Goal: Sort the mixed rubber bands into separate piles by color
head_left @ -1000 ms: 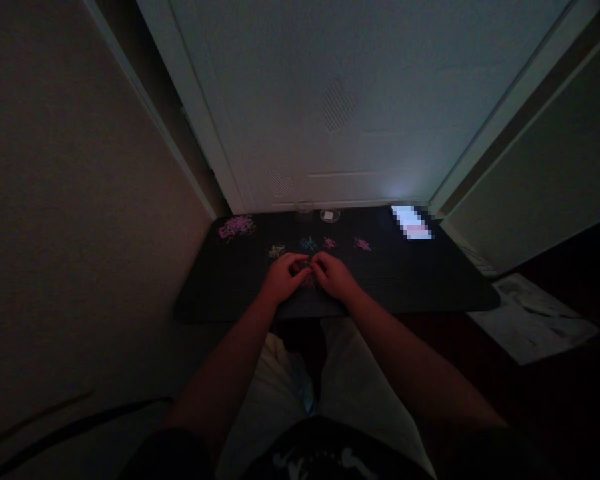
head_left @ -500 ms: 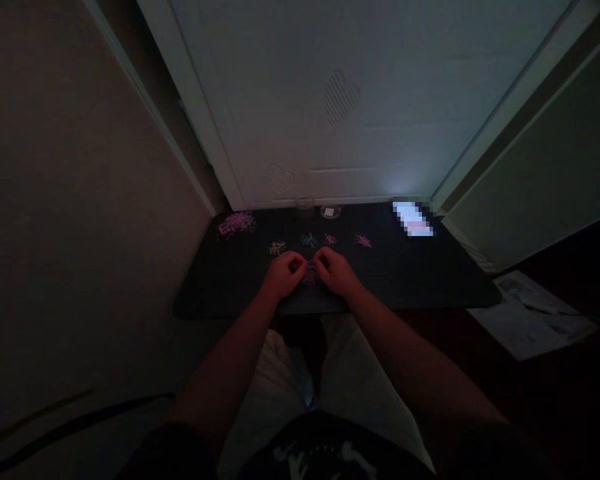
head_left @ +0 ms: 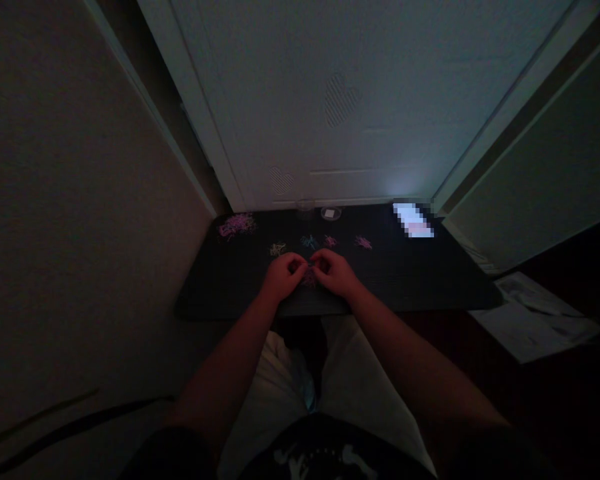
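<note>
My left hand [head_left: 284, 275] and my right hand [head_left: 334, 272] meet fingertip to fingertip over the dark table [head_left: 405, 280]. Each is closed in a pinch; what lies between the fingers is too small and dim to make out. Just beneath them is a small pinkish pile of thin, band-like pieces [head_left: 309, 277], partly covered by the fingers. Beyond my hands lie similar small piles: a pale yellowish one [head_left: 277, 249], a blue one [head_left: 309, 241], a pink one [head_left: 330, 241] and a pink-purple one [head_left: 363, 243].
A larger pink-purple pile [head_left: 237, 225] sits at the table's back left corner. Against the white door panel stand a clear cup [head_left: 305, 208] and a round clear lid [head_left: 331, 213] with a white square. A lit, pixelated screen [head_left: 413, 220] lies back right. Papers [head_left: 535, 320] are on the floor at right.
My right hand's fingertips have shifted slightly left, closing the gap to my left hand's fingertips. The piles stay where they were.
</note>
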Demonstrator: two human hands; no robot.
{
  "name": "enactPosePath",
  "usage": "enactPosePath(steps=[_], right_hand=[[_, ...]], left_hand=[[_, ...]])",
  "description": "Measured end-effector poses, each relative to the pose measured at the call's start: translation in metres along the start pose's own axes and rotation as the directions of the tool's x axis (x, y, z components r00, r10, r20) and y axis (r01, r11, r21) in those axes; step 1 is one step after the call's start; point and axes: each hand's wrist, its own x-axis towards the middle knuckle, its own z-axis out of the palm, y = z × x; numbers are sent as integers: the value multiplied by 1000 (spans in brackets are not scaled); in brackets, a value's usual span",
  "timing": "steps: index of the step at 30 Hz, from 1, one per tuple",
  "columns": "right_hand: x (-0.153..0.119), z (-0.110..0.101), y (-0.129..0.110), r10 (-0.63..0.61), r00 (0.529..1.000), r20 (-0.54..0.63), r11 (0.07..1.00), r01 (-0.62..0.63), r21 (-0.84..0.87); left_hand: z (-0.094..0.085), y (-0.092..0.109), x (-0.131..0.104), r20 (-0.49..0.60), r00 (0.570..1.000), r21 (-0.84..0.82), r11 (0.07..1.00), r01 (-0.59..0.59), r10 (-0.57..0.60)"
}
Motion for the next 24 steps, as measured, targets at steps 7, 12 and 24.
enactPosePath(steps=[7, 12, 24], right_hand=[[1, -2, -1, -85, 996, -20, 993, 82, -90], [1, -2, -3, -87, 996, -26, 991, 84, -102], [2, 0, -4, -96, 995, 30, 987, 99, -126]], left_hand=[[1, -3, 0, 18, 1000, -15, 1000, 3, -3], [1, -2, 0, 16, 1000, 12, 1000, 8, -8], [0, -1, 2, 19, 1000, 53, 999, -11, 10]])
